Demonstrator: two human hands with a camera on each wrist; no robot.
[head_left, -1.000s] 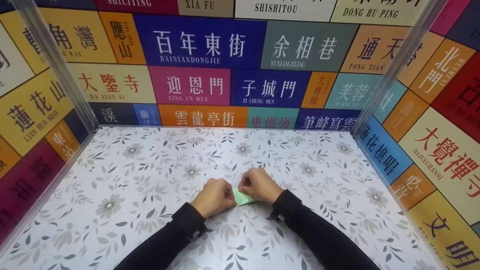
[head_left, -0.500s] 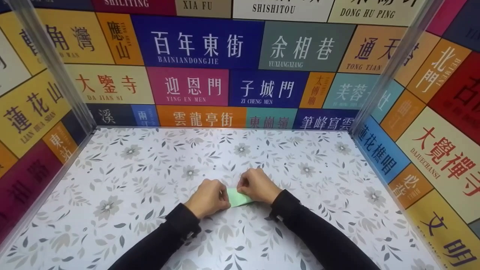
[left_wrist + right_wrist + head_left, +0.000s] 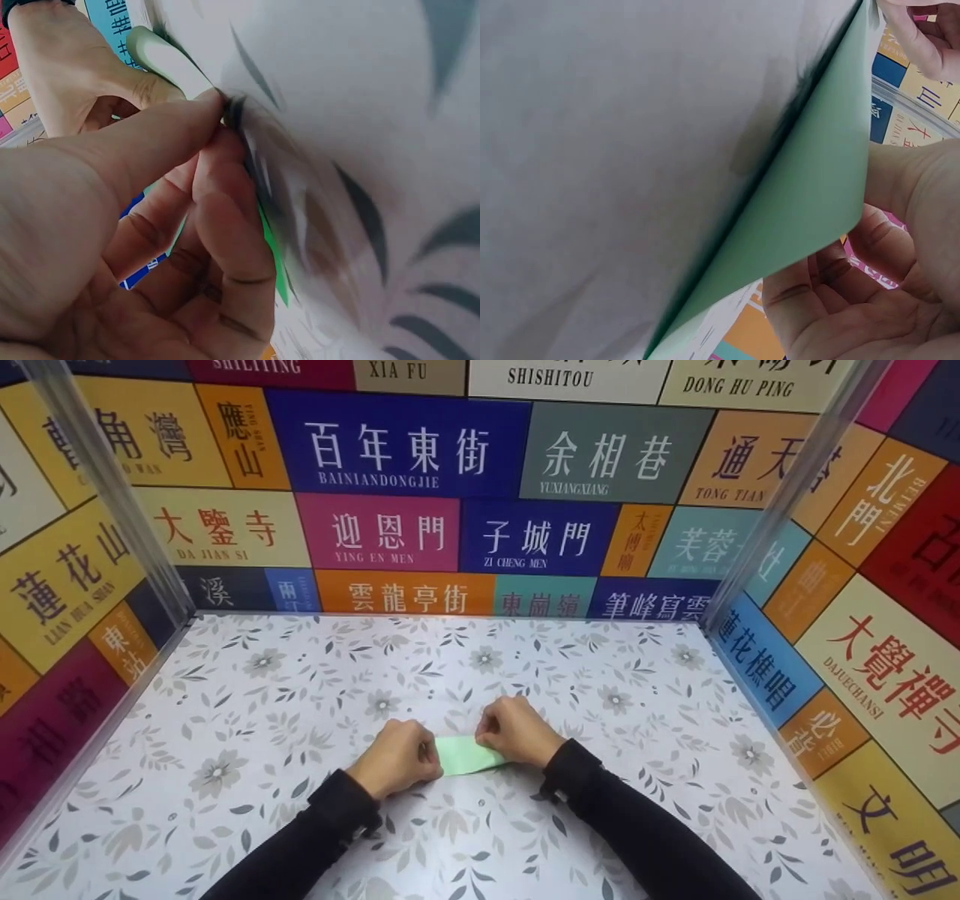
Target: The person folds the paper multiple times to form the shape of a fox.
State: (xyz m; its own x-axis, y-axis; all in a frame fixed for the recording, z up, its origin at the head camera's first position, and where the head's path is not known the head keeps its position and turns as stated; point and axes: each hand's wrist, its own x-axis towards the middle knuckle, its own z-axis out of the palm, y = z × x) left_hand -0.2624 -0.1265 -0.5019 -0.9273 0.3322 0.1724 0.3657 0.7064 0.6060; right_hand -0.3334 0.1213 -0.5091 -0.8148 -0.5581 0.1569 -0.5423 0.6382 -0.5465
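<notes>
A light green piece of paper (image 3: 463, 756) lies low over the patterned tabletop, between my two hands. My left hand (image 3: 394, 759) pinches its left end; in the left wrist view the thumb and index fingertips (image 3: 214, 105) meet at the paper's edge, near the table surface. At the other end my right hand (image 3: 519, 731) grips the paper's upper right part between thumb and curled fingers. Seen from the right wrist, the green paper (image 3: 802, 202) rises at a slant off the surface, and the right thumb's tip is hidden behind it.
The white tabletop (image 3: 300, 690) carries a grey leaf and flower print. Colourful panels with Chinese lettering form a back wall (image 3: 397, 442), a left wall (image 3: 67, 577) and a right wall (image 3: 862, 660) around it. Clear strips run up the corners.
My left hand has moved left, away from the right hand, and more of the green paper shows between them. The right hand stays at about the same spot.
</notes>
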